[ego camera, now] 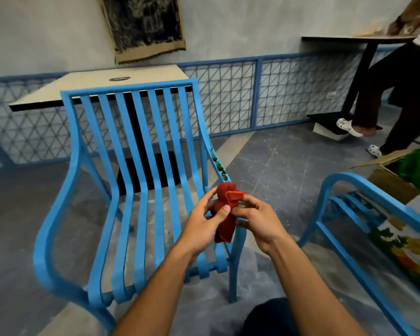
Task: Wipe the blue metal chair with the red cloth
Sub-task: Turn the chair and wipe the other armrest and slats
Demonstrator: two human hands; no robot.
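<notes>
The blue metal chair [136, 190] stands in front of me, its slatted seat and back facing me. Its right armrest carries dark green-brown smears [219, 166] along the top. The red cloth [226, 209] is bunched up just above the front of that armrest. My left hand [204, 226] pinches the cloth from the left with the thumb on top. From the right, my right hand [257, 221] holds the cloth's other side. Both hands hover over the right front corner of the seat.
A second blue chair [364, 214] with a flowered cushion [410, 251] stands close on the right. A pale table [102, 86] stands behind the chair. Another person's legs [393, 100] are at the far right by a dark table, near a cardboard box [393, 180].
</notes>
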